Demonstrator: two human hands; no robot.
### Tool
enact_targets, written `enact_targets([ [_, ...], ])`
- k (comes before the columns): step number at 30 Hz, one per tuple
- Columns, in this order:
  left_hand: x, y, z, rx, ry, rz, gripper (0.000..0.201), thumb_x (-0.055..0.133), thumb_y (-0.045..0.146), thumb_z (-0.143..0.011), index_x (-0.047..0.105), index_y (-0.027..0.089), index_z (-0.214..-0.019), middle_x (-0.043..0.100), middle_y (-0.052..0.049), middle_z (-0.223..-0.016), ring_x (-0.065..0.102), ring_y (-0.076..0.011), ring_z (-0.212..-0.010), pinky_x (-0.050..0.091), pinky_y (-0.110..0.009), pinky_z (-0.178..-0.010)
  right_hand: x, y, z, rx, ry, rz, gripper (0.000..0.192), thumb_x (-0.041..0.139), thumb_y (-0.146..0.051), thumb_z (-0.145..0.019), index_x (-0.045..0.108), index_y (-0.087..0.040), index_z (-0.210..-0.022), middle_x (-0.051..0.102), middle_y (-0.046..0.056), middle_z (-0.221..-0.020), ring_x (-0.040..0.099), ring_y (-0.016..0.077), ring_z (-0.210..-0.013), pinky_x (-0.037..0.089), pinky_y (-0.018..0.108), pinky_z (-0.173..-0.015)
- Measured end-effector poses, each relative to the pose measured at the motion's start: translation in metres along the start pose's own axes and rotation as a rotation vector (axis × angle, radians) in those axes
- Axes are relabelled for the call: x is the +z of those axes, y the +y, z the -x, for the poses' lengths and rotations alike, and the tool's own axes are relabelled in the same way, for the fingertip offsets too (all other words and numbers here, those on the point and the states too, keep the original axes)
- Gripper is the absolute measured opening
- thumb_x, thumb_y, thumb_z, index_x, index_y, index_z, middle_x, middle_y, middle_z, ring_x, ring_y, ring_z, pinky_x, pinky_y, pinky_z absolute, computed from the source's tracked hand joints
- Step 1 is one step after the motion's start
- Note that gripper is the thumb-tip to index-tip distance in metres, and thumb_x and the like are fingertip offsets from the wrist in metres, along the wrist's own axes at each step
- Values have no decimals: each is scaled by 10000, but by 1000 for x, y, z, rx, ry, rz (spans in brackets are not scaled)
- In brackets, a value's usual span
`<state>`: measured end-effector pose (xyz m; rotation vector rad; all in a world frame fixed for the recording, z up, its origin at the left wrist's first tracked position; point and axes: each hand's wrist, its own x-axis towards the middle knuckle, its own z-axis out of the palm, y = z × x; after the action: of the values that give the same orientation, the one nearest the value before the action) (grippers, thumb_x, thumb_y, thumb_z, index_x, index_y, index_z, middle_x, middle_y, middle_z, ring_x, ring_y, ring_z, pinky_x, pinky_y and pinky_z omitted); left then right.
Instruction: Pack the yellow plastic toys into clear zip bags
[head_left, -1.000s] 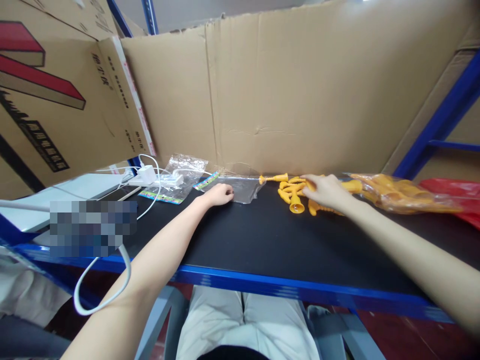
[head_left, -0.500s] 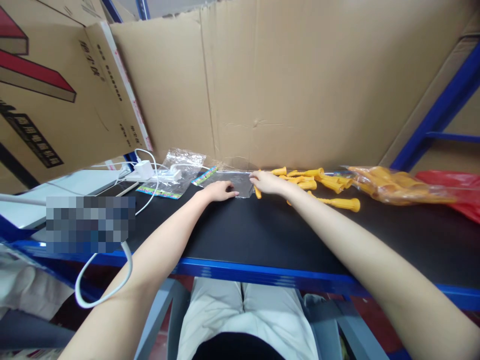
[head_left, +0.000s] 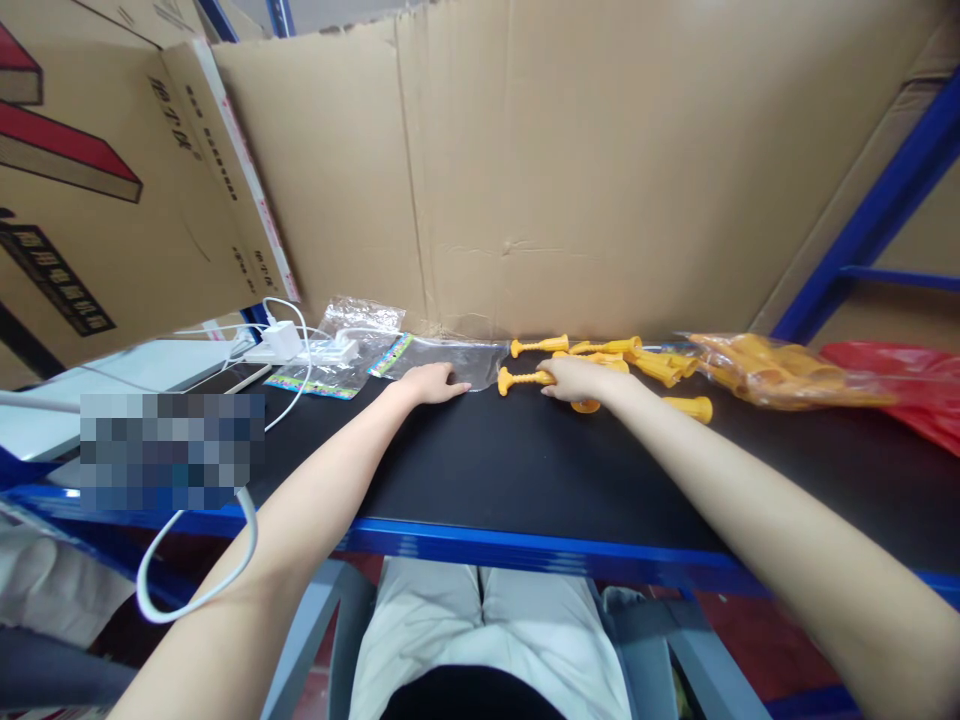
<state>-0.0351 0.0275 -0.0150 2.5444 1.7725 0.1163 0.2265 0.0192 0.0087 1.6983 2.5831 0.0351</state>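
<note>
- Head view, right hand: just right of the middle of the frame, the right hand (head_left: pixel 581 382) is closed round a yellow piece (head_left: pixel 523 379), whose knobbed, hammer-like end points left, toward the clear bag (head_left: pixel 480 362). A yellow round rim shows under the hand; whether it belongs to the held piece I cannot tell.
- Head view, left hand: near the middle of the frame, the left hand (head_left: pixel 435 383) lies at the near edge of that clear bag, loosely curved, thumb apart from the fingers. Whether it grips the film cannot be told.
- Head view, around the hands: more loose yellow pieces (head_left: pixel 660 364) lie behind and to the right of the right hand. Farther right are a filled bag (head_left: pixel 780 372) of yellow pieces and, at the right edge, a red bag (head_left: pixel 907 375). Left of centre, a second clear bag (head_left: pixel 367 316) lies by a white power strip (head_left: pixel 334 353). All this rests on the black tabletop (head_left: pixel 480 470).
- Head view, step in hand: it looks like handling one yellow piece beside the clear bag. From here, a move seems to call for a steady right-hand grip and careful aim of the knobbed end.
</note>
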Motion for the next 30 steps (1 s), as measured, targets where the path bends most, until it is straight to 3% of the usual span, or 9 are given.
enact_targets([
  [6, -2, 3, 1, -15, 9, -38, 561, 339, 621, -796, 576, 161, -1012, 626, -120, -1079, 590, -254, -977, 437, -310, -799, 14, 16, 5, 33, 132, -6, 125, 519, -242, -762, 557, -169, -857, 648, 123, -908, 617, 243, -812, 464, 323, -682],
  [14, -4, 19, 8, -102, 144, -144, 567, 253, 559, -858, 609, 121, -910, 625, -168, -1044, 559, -312, -1008, 359, -457, -893, 16, 31, 7, 79, 204, -12, 145, 514, -288, -751, 565, -185, -839, 655, 109, -872, 616, 214, -733, 467, 308, -620],
  [19, -4, 30, 11, 37, 299, -165, 494, 305, 522, -859, 609, 133, -863, 635, -138, -986, 569, -262, -954, 393, -388, -852, 10, 26, 11, 65, 244, -32, 204, 518, -359, -760, 579, -187, -852, 655, 99, -874, 612, 223, -763, 454, 304, -628],
  [24, -5, 36, 11, 197, 146, -78, 536, 341, 620, -794, 615, 171, -691, 639, -84, -716, 608, -222, -725, 420, -291, -615, 2, 15, 15, 86, 353, -90, 300, 498, -383, -789, 568, -171, -989, 643, 120, -966, 602, 247, -854, 436, 318, -709],
  [27, -5, 36, 10, 203, 103, -90, 576, 344, 673, -754, 609, 181, -612, 627, -74, -652, 610, -229, -696, 402, -286, -575, 1, 8, 16, 65, 412, -158, 298, 480, -379, -797, 568, -168, -988, 645, 113, -943, 596, 245, -850, 430, 314, -705],
  [30, -5, 34, 9, 179, 93, -102, 547, 364, 648, -749, 616, 187, -597, 633, -72, -646, 613, -232, -698, 396, -284, -570, 1, 2, 16, -42, 381, -244, 267, 475, -330, -793, 571, -170, -984, 647, 83, -913, 593, 203, -787, 425, 277, -667],
])
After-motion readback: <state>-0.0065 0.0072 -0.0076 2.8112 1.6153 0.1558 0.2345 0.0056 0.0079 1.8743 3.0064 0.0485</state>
